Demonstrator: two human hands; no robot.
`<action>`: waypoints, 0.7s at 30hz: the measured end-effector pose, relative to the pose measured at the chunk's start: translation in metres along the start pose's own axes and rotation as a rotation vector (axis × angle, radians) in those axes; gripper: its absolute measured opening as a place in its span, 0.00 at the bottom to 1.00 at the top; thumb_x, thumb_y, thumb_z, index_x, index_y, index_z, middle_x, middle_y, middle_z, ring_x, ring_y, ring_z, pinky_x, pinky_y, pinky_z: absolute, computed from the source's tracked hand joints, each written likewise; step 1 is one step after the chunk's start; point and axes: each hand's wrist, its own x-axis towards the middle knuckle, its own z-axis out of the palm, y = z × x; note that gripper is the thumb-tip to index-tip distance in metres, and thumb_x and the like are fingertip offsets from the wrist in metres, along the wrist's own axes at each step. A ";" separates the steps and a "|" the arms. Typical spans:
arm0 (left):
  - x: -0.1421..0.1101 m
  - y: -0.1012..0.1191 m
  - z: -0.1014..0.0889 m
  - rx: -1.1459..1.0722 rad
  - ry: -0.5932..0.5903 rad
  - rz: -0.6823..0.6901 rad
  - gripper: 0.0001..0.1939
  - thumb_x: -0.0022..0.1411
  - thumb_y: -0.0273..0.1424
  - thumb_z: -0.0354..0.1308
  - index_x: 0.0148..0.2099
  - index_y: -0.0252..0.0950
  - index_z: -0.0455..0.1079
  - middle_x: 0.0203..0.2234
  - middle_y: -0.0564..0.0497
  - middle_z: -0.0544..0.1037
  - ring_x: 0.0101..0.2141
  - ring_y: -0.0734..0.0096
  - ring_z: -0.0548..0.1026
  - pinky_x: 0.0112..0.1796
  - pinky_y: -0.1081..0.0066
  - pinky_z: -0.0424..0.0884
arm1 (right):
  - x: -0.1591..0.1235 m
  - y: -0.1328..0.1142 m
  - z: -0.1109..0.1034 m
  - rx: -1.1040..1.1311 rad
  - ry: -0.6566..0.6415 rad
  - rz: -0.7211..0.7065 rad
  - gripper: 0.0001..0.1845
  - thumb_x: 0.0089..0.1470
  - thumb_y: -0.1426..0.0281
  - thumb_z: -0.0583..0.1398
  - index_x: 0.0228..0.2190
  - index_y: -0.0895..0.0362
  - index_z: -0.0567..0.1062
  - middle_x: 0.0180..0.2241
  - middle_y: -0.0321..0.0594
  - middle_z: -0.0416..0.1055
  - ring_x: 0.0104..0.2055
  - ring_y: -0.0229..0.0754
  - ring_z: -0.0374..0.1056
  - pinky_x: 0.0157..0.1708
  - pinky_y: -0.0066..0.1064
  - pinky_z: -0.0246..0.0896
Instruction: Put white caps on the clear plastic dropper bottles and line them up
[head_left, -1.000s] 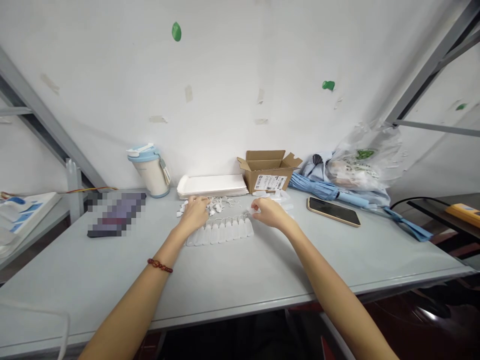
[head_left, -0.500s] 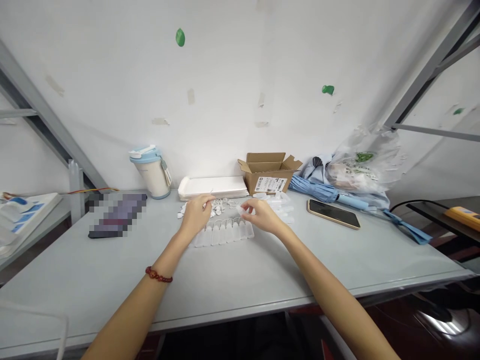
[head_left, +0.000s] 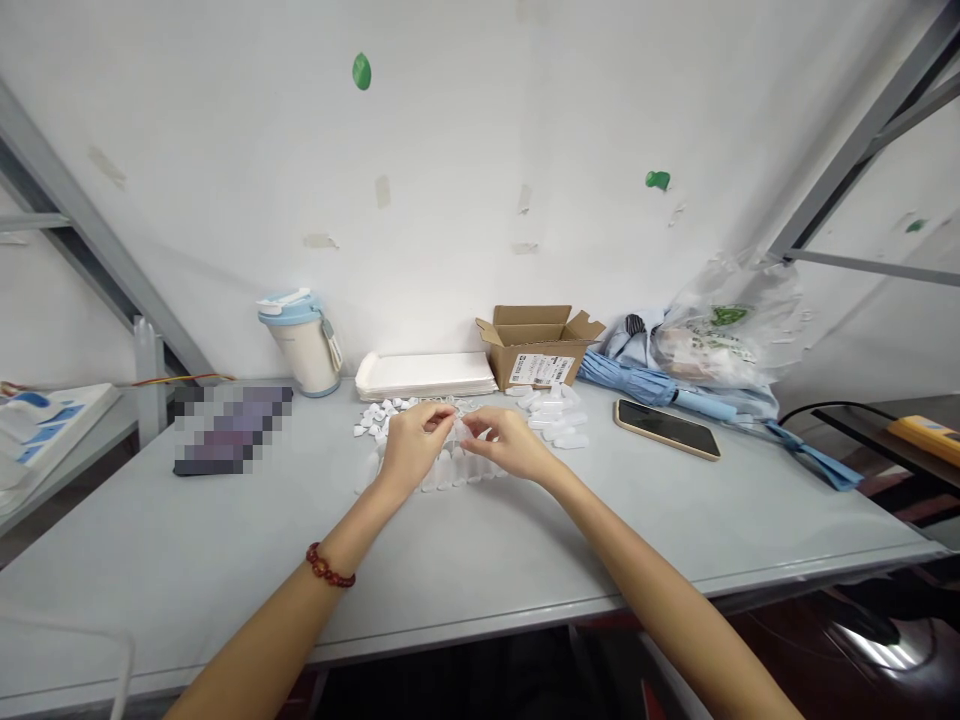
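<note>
My left hand (head_left: 414, 442) is closed in a pinch, its fingertips on what looks like the end of a thin white cord. Right beside it, my right hand (head_left: 507, 440) grips a small translucent plastic sleeve (head_left: 459, 430) between thumb and fingers. The fingertips of both hands nearly meet at this sleeve. Below them lies a row of similar translucent sleeves (head_left: 450, 472), partly covered by my hands. Small white caps (head_left: 370, 418) are heaped behind my left hand. More loose translucent sleeves (head_left: 556, 412) lie to the right of my right hand.
Behind the hands are a stack of white trays (head_left: 427, 374) and an open cardboard box (head_left: 541, 350). A cup (head_left: 301, 345) and a blurred-out flat object (head_left: 234, 430) stand left. On the right are a phone (head_left: 666, 428), a blue umbrella (head_left: 637, 380) and a plastic bag (head_left: 731, 330).
My hands have come together: the right moved left with the sleeve, the left moved right and slightly down. The loose sleeves on the right and the white caps are now less covered.
</note>
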 end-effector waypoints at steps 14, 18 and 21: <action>-0.002 0.004 0.001 -0.093 -0.043 0.011 0.08 0.55 0.29 0.54 0.34 0.36 0.75 0.34 0.49 0.79 0.37 0.66 0.77 0.40 0.67 0.75 | 0.003 0.012 0.005 -0.164 0.151 -0.033 0.13 0.48 0.74 0.61 0.39 0.59 0.74 0.33 0.39 0.73 0.32 0.37 0.67 0.33 0.28 0.60; -0.003 0.005 0.001 -0.010 -0.051 0.090 0.11 0.57 0.27 0.52 0.36 0.37 0.76 0.36 0.48 0.79 0.37 0.66 0.76 0.38 0.68 0.74 | 0.003 0.011 0.004 -0.130 0.182 -0.036 0.17 0.49 0.74 0.60 0.43 0.60 0.71 0.31 0.38 0.72 0.31 0.36 0.66 0.33 0.28 0.61; -0.003 0.005 0.000 0.044 -0.053 0.142 0.13 0.58 0.25 0.50 0.38 0.38 0.76 0.37 0.49 0.79 0.39 0.66 0.76 0.41 0.66 0.73 | 0.003 0.008 0.004 -0.107 0.185 -0.042 0.17 0.49 0.75 0.60 0.43 0.59 0.71 0.30 0.37 0.71 0.31 0.36 0.66 0.33 0.27 0.61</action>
